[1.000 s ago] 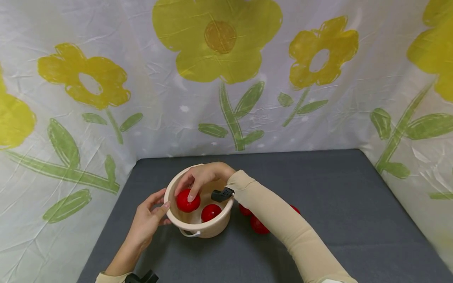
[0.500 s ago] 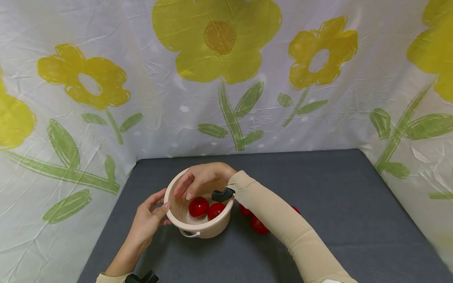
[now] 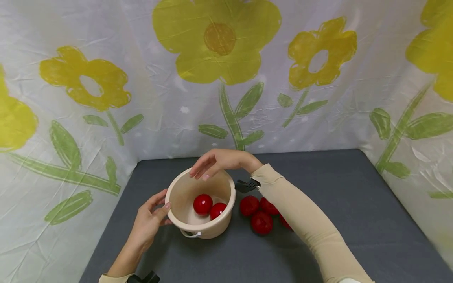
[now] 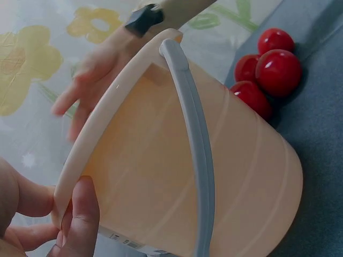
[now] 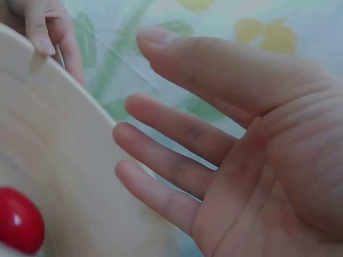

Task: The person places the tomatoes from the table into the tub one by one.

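Note:
My left hand (image 3: 150, 216) pinches the rim of a cream bucket (image 3: 171, 215) at its left side, thumb and fingers on either side of the wall. The bucket leans a little, its pale grey handle (image 4: 195, 144) hanging down. Inside lie two shiny red balls, one ball (image 3: 203, 204) beside another ball (image 3: 217, 211). Over the far part of the rim hovers my right hand (image 3: 223, 160), fingers spread and holding nothing. In the right wrist view its palm (image 5: 236, 198) is bare.
Right of the bucket, several more red balls (image 3: 262, 223) sit clustered on the dark grey tabletop (image 3: 336, 196), partly behind the right sleeve (image 3: 301, 212). A white flower-printed cloth (image 3: 159, 118) hangs behind and at both sides.
My right hand let go of a red ball inside the bucket, then rose and moved right toward the rim. The ball now rests by the other one. The left hand stays on the rim.

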Available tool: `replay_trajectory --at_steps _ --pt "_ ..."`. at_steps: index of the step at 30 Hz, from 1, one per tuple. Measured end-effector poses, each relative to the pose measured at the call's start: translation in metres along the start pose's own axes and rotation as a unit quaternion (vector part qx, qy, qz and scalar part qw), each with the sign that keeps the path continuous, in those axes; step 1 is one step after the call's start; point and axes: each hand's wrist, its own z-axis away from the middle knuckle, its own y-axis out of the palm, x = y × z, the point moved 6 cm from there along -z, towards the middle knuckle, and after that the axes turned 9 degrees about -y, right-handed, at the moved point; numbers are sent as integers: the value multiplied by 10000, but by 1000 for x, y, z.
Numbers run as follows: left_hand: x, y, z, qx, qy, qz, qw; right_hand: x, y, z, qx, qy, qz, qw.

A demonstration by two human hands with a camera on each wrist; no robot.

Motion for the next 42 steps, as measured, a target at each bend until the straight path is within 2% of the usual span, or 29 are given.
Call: replay_trajectory --at_steps 6,10,16,20,29,35,42 --pt "1 1 -2 10 95 103 9999 9 -26 72 -765 -145 16 9970" --pt "3 1 -2 53 122 168 9998 5 -33 115 -1117 196 136 9935" --pt "4 0 -3 91 158 212 9996 -20 -27 162 -1317 668 431 9881" --pt "4 0 -3 106 140 211 9996 -38 -18 186 -1454 893 388 9846" --pt "5 2 -4 103 118 294 9994 -83 3 220 -1568 1315 194 9786" --pt "5 2 -3 121 130 291 9994 -101 15 230 -1471 1453 167 9782" --pt "5 1 -3 111 120 298 9994 -112 25 235 -1495 1691 -3 9742"
